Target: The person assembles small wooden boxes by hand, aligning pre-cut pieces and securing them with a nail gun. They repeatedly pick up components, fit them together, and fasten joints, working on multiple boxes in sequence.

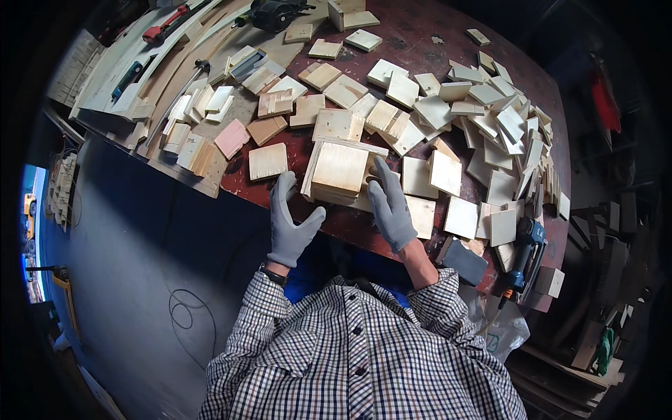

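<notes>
A small box-like piece of pale wooden boards (339,168) stands near the front edge of the dark red table (241,180), right before me. My left hand (292,222), in a grey glove, is open just left of its near corner, thumb and fingers spread, with a gap to the wood. On the other side my right hand (392,211), gloved too, has its fingers apart and slightly bent, the tips close to the box's right edge. Whether they touch it I cannot tell. A square wooden block (268,162) lies beyond my left fingertips.
Loose wooden squares (504,126) lie heaped on the right. A blue nail gun (526,257) rests at the table's right front, beside a dark grey block (462,262). A hammer (201,66) and a red tool (165,25) lie at the far left.
</notes>
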Tool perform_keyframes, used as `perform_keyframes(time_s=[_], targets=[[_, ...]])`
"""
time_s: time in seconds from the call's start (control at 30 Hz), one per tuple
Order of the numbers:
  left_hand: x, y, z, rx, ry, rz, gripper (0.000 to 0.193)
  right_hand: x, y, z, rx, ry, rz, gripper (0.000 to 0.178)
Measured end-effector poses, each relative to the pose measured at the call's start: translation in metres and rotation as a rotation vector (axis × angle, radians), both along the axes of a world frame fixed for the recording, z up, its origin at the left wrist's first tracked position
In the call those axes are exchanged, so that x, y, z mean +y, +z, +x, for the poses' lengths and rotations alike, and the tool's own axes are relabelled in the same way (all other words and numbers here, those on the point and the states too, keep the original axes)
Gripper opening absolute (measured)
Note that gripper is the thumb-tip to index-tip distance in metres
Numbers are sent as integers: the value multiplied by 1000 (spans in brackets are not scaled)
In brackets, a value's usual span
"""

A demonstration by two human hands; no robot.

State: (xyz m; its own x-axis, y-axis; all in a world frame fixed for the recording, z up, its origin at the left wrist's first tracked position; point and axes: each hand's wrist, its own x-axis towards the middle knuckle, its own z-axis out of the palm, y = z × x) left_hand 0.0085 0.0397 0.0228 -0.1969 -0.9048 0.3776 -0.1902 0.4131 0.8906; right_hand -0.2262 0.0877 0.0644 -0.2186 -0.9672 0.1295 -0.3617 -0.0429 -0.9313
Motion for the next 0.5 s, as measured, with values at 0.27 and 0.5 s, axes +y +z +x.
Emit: perform_keyframes(time_s=[0.27,0.5], targets=[[-22,6,-25,-292,78,126,103,-9,15,4,371,150,-109,65],[-36,-4,-22,-403,93,-71,88,-10,24,13,391,158,-28,56]])
